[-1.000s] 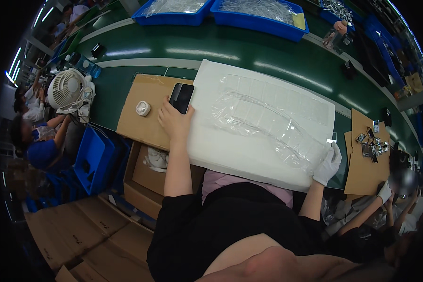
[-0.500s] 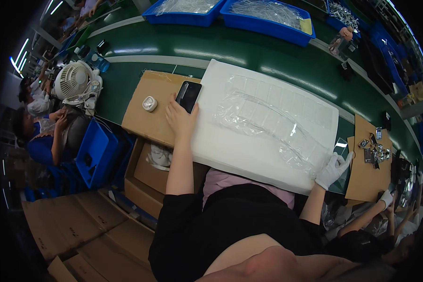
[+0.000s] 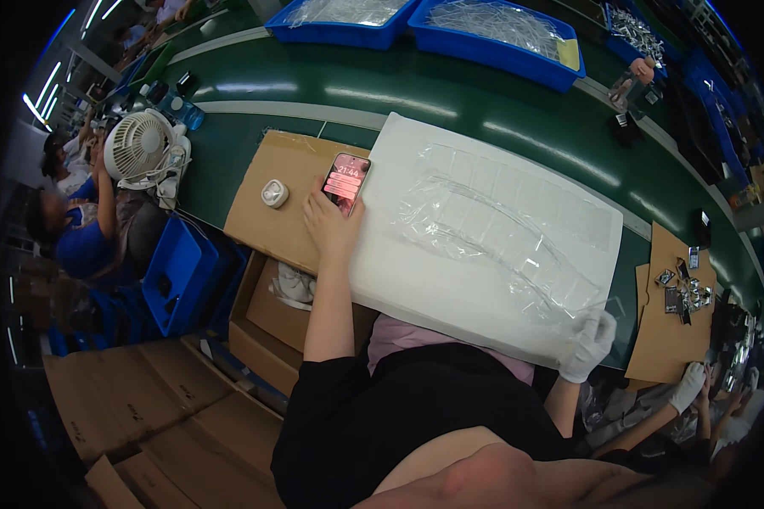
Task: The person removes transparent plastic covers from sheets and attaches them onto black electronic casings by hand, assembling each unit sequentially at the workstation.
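Note:
My bare left hand (image 3: 333, 225) grips the lower end of a smartphone (image 3: 345, 180), thumb along one side and fingers along the other. Its screen is lit, and it lies at the seam between a cardboard box and a white foam board (image 3: 450, 280). My right hand (image 3: 587, 343) wears a white glove and is curled at the board's right edge. A thin clear rectangular piece (image 3: 609, 307) shows at its fingertips, seemingly pinched there. Beside that hand, crinkled clear film with rectangular pockets (image 3: 492, 225) spreads over the board.
A white earbud case (image 3: 274, 193) sits on the cardboard box (image 3: 255, 174). At left are a white fan (image 3: 140, 148) and a blue bin (image 3: 174, 276). Blue trays of clear strips (image 3: 492, 34) stand at the back. Small metal parts (image 3: 686, 293) lie on cardboard at right, near a co-worker's gloved hand (image 3: 688, 388).
The phone screen has lit up. My right hand has come down and its fingers have curled inward, with the clear piece now at the fingertips. My left hand stays at the phone.

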The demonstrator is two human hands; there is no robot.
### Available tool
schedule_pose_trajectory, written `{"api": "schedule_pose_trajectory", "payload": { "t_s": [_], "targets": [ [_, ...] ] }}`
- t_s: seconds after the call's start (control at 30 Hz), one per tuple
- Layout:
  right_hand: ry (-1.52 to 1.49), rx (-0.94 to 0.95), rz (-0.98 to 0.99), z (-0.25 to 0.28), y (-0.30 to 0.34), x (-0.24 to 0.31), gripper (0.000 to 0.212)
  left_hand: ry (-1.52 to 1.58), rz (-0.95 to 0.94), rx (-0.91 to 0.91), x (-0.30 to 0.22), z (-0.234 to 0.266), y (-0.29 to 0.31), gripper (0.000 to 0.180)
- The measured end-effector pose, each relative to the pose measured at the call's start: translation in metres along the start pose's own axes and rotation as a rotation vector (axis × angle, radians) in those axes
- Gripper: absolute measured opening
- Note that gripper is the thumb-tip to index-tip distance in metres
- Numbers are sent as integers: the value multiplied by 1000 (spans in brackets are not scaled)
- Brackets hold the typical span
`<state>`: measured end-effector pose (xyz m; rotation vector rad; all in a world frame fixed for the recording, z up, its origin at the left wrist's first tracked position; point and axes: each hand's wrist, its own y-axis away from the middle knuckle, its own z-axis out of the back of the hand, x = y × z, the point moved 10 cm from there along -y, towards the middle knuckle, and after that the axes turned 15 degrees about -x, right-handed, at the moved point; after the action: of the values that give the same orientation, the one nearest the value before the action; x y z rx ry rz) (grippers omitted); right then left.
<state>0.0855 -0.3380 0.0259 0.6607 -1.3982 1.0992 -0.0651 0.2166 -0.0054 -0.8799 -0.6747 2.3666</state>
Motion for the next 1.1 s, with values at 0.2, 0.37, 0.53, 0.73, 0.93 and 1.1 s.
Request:
{"api": "schedule_pose_trajectory", "payload": {
  "t_s": [0.2,0.37,0.53,0.73,0.93,1.1],
  "targets": [
    [14,360,-503,-73,90,-14,5,-18,56,66,0,0,-3,81],
    [98,601,-125,-96,98,-20,6,34,84,60,-4,5,-2,76],
    [202,602,19,-87,85,-21,8,168,-99,-252,-27,39,-8,67],
    [202,368,292,-23,54,13,6,497,-15,-176,-75,40,-31,49],
    [42,8,78,-4,14,7,20,837,-485,285,-260,-3,-17,27],
    [278,-93,93,4,13,-6,38,652,-951,589,-380,-96,53,40]
  ]
}}
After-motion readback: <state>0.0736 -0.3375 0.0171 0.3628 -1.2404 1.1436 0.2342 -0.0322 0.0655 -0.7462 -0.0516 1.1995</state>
